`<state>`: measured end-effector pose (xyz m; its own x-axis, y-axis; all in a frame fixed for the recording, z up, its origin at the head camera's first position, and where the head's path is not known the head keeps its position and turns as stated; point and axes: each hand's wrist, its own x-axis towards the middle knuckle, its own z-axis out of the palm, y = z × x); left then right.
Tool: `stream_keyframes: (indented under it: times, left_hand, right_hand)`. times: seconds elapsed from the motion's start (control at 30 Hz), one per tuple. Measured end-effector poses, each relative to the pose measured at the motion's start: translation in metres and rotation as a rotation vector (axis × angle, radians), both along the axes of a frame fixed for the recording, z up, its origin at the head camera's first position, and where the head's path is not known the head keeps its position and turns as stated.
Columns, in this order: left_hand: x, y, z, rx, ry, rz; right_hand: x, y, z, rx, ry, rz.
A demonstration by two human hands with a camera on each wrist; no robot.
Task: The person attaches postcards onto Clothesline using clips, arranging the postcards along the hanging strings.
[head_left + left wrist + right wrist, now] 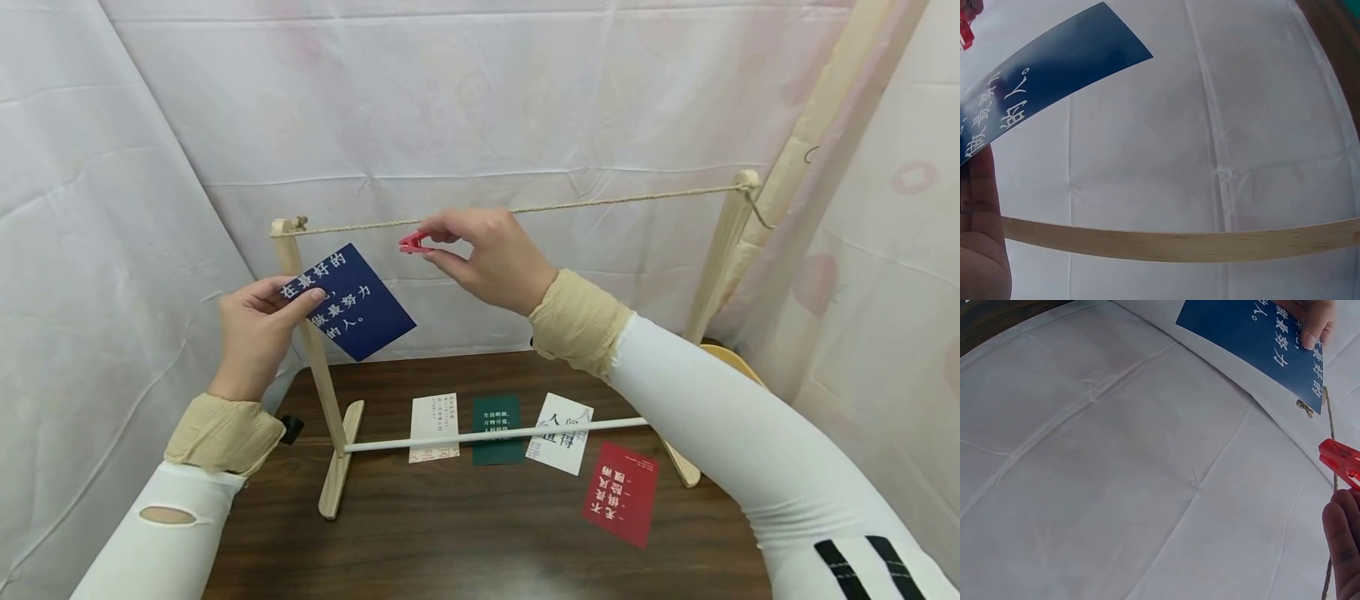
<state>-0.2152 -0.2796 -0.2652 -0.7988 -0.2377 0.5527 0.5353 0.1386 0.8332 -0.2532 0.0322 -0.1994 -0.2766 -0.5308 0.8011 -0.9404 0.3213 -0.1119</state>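
A dark blue card [375, 310] with white writing is pinched at its left side between the thumb and fingers of my left hand [258, 329]. It hangs tilted beside the left post, below the cord [622, 201]. My right hand [495, 262] pinches a red clothespin [413, 242] by its handle end, the nose pointing left toward the card. Card and clothespin are apart. In the right wrist view the red clothespin [1338, 461] lies close by the cord, and the blue card [1250, 340] is above it.
A wooden frame carries the cord between its left post [318, 375] and right post [720, 258], with a white rod [480, 436] low across. On the table [450, 533] lie a cream card [433, 417], a green card [497, 450], a white card [555, 450] and a red card [621, 493].
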Motion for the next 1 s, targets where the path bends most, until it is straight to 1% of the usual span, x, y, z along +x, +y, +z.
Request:
stream_keyframes:
  times: [0.33, 0.63, 0.83, 1.0]
  left_hand:
    - [-0.001, 0.0, 0.003, -0.014, -0.002, 0.025]
    - [-0.002, -0.001, 0.006, 0.02, -0.003, 0.002]
    - [-0.002, -0.003, 0.007, -0.01, -0.016, 0.011]
    - [-0.002, -0.002, 0.008, -0.002, -0.005, -0.01]
  right_hand:
    - [-0.002, -0.006, 0.006, -0.021, 0.011, 0.006]
    - [-0.004, -0.015, 0.014, -0.027, 0.018, 0.022]
    - [-0.003, -0.022, 0.02, -0.022, -0.003, 0.017]
    - [-0.002, -0.029, 0.024, -0.003, -0.013, 0.005]
